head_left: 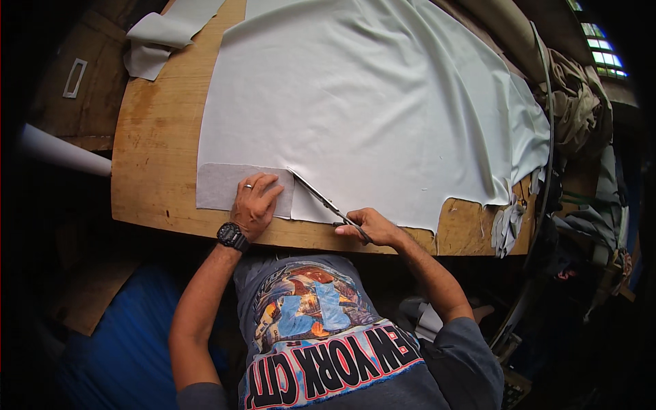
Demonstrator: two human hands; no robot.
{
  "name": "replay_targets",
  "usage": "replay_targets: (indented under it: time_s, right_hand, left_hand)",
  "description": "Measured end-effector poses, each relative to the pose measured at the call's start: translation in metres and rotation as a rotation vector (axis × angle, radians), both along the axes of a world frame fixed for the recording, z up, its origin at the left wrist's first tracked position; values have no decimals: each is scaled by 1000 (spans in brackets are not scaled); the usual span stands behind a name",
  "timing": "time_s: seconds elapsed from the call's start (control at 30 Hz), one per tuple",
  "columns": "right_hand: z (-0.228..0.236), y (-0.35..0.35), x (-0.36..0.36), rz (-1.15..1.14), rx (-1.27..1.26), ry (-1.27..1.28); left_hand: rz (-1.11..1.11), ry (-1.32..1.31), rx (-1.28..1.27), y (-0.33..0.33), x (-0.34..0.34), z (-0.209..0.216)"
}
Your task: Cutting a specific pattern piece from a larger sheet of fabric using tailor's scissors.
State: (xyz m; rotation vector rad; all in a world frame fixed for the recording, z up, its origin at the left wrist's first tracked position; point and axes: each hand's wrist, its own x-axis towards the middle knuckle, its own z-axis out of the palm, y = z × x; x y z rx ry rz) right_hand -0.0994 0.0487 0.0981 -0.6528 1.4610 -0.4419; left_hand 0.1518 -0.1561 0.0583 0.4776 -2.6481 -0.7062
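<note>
- The scissors (320,196) lie slantwise over the lower part of the white sheet (342,109), their tip just beside the upper right corner of the grey piece (217,186); whether the blades are parted is too fine to tell.
- The grey piece sits at the sheet's lower left corner, near the front edge of the table (154,150); I cannot tell whether it is a separate layer or a turned part of the sheet.
- The right hand (372,227) is closed around the scissors' dark handles, by the sheet's lower edge.
- The left hand (255,203) rests palm down on the grey piece, fingers slightly bent and gripping nothing; it wears a ring (248,186), with a black watch (233,236) at the wrist.
- The sheet covers most of the table, smooth at left, rippled into folds toward the right, with a notch cut from its lower right edge.
- Beside that notch, pale scraps (507,229) hang at the table's right end.
- A light offcut (157,44) lies at the table's far left corner.
- Farther out, a white roll (65,152) stands off to the left and brownish cloth (577,99) is heaped at right, below a barred window (601,51).
</note>
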Motion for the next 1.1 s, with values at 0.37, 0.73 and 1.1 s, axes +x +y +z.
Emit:
replay_targets:
  time_s: [0.37,0.73,1.1]
  right_hand:
    - [-2,-10,-17,136,-91,100]
    - [-5,-47,-45,257,3,4]
    - [4,-72,-63,393,-66,117]
  left_hand:
    - [293,-5,-30,24,1,-10]
    - [291,23,-28,23,1,-12]
    - [292,8,-21,21,2,-10]
